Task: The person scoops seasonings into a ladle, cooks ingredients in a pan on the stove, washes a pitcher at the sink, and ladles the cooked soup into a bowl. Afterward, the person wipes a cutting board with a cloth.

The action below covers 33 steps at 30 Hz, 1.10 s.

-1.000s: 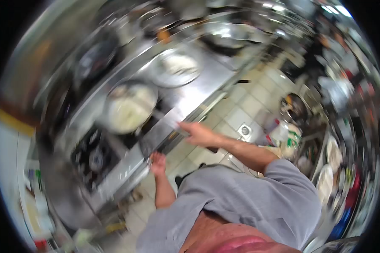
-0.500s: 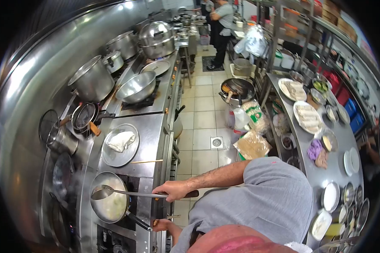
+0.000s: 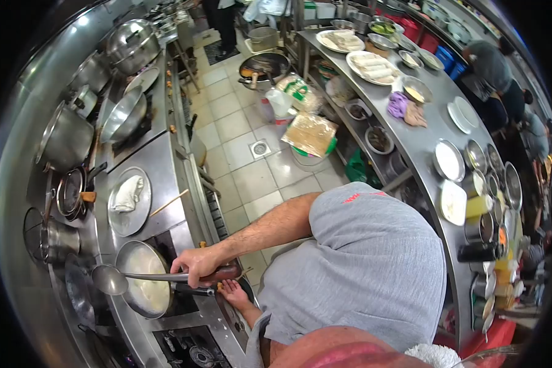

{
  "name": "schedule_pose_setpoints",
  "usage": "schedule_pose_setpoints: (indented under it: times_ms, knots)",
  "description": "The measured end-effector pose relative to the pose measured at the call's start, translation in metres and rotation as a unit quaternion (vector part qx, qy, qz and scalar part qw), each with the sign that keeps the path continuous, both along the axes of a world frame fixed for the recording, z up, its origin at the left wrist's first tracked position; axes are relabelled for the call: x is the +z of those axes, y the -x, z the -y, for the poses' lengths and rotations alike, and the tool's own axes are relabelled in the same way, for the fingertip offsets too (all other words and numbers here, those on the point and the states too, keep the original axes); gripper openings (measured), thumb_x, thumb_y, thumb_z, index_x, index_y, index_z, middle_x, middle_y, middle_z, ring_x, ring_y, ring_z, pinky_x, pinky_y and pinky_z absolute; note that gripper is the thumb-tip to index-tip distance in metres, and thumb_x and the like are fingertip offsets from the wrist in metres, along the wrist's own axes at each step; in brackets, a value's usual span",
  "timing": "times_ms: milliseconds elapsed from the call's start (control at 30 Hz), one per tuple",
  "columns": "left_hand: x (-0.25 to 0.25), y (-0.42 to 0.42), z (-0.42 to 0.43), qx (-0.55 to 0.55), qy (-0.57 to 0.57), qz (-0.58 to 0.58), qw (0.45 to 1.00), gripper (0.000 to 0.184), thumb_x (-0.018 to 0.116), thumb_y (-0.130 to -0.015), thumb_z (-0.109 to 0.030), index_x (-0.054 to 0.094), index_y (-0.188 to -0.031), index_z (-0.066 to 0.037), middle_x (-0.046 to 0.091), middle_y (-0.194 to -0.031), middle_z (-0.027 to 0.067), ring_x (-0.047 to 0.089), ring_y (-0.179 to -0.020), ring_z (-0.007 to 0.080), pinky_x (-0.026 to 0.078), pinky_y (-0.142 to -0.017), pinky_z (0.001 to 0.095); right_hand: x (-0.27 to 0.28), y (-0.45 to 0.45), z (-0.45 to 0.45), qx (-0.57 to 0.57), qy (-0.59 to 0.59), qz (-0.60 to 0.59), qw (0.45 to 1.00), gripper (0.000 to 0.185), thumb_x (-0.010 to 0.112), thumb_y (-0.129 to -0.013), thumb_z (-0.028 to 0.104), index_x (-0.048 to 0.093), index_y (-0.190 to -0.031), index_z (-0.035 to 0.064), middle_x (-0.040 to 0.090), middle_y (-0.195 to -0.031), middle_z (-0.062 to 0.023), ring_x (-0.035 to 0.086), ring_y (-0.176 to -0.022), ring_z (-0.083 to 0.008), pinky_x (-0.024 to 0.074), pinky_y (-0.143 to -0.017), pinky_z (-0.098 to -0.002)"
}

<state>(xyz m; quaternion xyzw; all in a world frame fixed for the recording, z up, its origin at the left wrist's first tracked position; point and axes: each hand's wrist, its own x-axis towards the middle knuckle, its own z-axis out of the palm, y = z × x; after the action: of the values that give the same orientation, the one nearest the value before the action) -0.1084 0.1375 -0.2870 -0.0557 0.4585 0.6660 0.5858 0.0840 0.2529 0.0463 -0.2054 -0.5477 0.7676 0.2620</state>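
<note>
My right hand [image 3: 199,264] is wrapped round the handle of a long metal ladle [image 3: 110,279]. The ladle reaches across the frying pan [image 3: 142,245], with its bowl past the pan's far rim. Pale yellowish liquid [image 3: 146,288] lies in the pan, which sits on the stove with its black handle [image 3: 201,292] pointing toward me. Just beyond the handle's end, my left hand [image 3: 236,295] is at the stove's front edge, fingers apart, beside an orange-brown knob [image 3: 219,286]. Whether those fingers touch the knob is unclear.
Behind the pan stands a wok [image 3: 83,294]. A metal plate [image 3: 118,221] with a folded white cloth and a thin stick [image 3: 168,202] lie on the stove top. Across the tiled aisle, a steel counter [image 3: 432,132] carries plates of rolls and bowls. Other people stand farther off.
The ladle has swung left, its bowl moving from over the pan to beyond the far rim. My left hand has come closer to my right hand. The whole view has turned.
</note>
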Motion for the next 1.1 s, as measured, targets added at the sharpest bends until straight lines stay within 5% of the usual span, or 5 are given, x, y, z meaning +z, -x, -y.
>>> schedule_pose_setpoints:
  times_ms: [367, 467, 567, 733, 1100]
  knots:
    - [-0.001, 0.021, -0.015, -0.153, -0.107, -0.003, 0.982, 0.051, 0.043, -0.088, -0.05, 0.053, -0.102, -0.002, 0.056, -0.091, 0.0099, 0.051, -0.085, 0.0231, 0.043, -0.079, 0.0352, 0.019, -0.019, 0.049, 0.044, 0.129, -0.094, 0.986, 0.063, 0.066, -0.069, 0.003, 0.036, -0.125, 0.0017, 0.053, -0.067, -0.0083, 0.052, -0.046, -0.0154, 0.042, -0.037, -0.0291]
    - [0.109, -0.024, -0.004, -0.099, -0.144, 0.097, 0.98, 0.061, 0.036, -0.089, -0.053, 0.044, -0.113, 0.003, 0.053, -0.1, 0.0111, 0.05, -0.092, 0.0249, 0.043, -0.085, 0.0368, -0.028, -0.033, 0.042, -0.055, 0.053, -0.012, 0.997, 0.031, 0.068, -0.069, 0.006, 0.052, -0.095, -0.0009, 0.054, -0.065, -0.0045, 0.048, -0.043, -0.0101, 0.0369, -0.034, -0.0267]
    - [0.209, -0.039, -0.005, -0.062, -0.315, 0.25, 0.913, 0.073, 0.033, -0.088, -0.055, 0.033, -0.123, 0.008, 0.049, -0.106, 0.0136, 0.048, -0.096, 0.028, 0.041, -0.091, 0.04, 0.01, -0.095, 0.073, -0.054, 0.151, 0.055, 0.986, 0.037, 0.063, -0.075, 0.003, 0.046, -0.108, 0.0069, 0.042, -0.054, 0.0019, 0.038, -0.039, -0.0051, 0.0324, -0.032, -0.0237]
    - [0.225, -0.015, -0.052, -0.09, -0.264, 0.247, 0.928, 0.028, 0.054, -0.089, -0.032, 0.04, -0.077, -0.011, 0.027, -0.059, -0.0065, 0.027, -0.047, 0.0045, 0.026, -0.042, 0.02, 0.024, -0.138, 0.077, -0.106, 0.183, 0.075, 0.975, 0.054, 0.061, -0.079, 0.009, 0.036, -0.127, 0.0098, 0.04, -0.056, 0.0037, 0.036, -0.036, -0.0043, 0.0279, -0.032, -0.0209]
    - [0.207, -0.021, -0.068, -0.057, -0.199, 0.154, 0.966, 0.018, 0.052, -0.086, -0.01, 0.05, -0.068, -0.012, 0.039, -0.05, -0.0059, 0.034, -0.035, 0.0062, 0.032, -0.034, 0.0229, -0.002, -0.144, 0.111, -0.199, 0.217, -0.012, 0.956, 0.048, 0.058, -0.077, 0.002, 0.039, -0.121, 0.0045, 0.041, -0.055, 0.0002, 0.038, -0.034, -0.0079, 0.0308, -0.031, -0.0236]
